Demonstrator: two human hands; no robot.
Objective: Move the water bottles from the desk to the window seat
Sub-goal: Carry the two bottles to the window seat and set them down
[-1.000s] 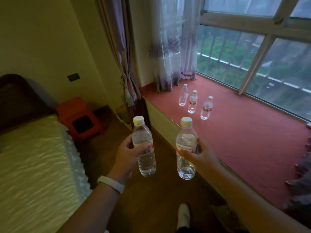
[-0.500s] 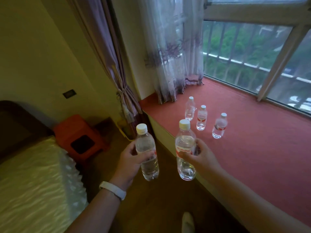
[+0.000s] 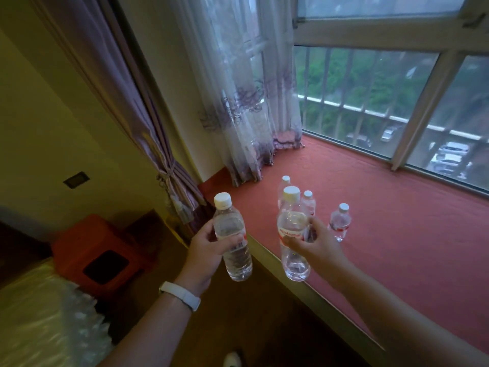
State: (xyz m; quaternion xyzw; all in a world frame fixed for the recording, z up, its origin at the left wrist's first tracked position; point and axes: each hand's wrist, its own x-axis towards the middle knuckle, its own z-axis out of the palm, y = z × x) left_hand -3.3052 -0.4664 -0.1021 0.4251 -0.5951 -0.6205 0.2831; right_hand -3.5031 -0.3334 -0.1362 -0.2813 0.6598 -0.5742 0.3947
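— Clear plastic up close: left hand wrapped round the left bottle, held over the floor, water inside.
— And the right hand?
— Fingers curled on the right bottle, upright at the seat edge, cap on.
— Beyond?
— Standing on the red seat: near bottle, middle bottle, back bottle half hidden, all capped.
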